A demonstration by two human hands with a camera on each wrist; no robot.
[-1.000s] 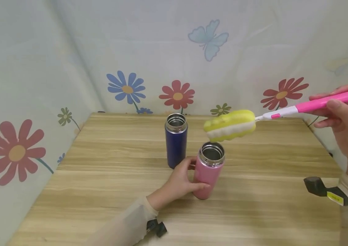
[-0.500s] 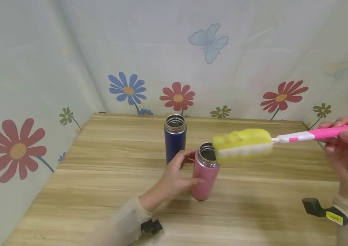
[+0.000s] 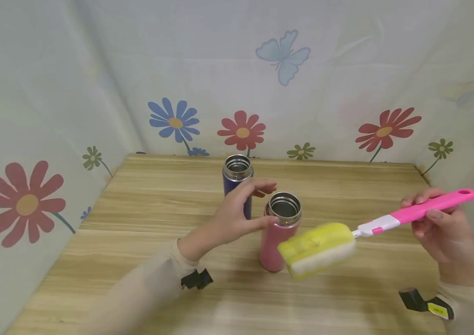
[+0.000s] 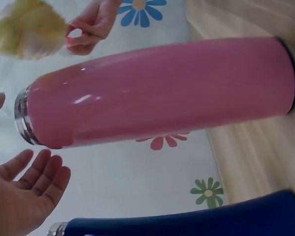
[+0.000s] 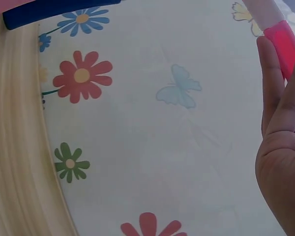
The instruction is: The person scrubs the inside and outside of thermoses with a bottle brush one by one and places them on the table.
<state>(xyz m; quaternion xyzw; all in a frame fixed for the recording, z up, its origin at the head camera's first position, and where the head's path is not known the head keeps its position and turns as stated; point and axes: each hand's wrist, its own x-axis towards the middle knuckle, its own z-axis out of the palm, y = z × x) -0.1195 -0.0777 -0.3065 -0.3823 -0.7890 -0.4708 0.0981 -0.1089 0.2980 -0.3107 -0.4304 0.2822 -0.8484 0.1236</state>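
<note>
An open pink insulated bottle (image 3: 276, 246) stands upright on the table, its steel mouth uncovered. Around its neck, but apart from it in the left wrist view, my left hand (image 3: 233, 214) spreads its fingers and thumb. My right hand (image 3: 446, 228) pinches the pink handle of a bottle brush (image 3: 417, 210) between thumb and fingers. The brush's yellow and white sponge head (image 3: 318, 249) hangs in the air to the right of the pink bottle, pointing left and slightly down. Behind my left hand stands a dark blue insulated bottle (image 3: 238, 173), also uncovered and partly hidden.
The wood-grain table (image 3: 153, 223) reaches back to a pale curtain (image 3: 203, 60) printed with flowers and a butterfly. Dark camera mounts (image 3: 425, 303) sit at both wrists.
My left hand has let go of the pink bottle's body and risen to its neck, fingers spreading. The brush in my right hand has moved down and tilted toward the lower left.
</note>
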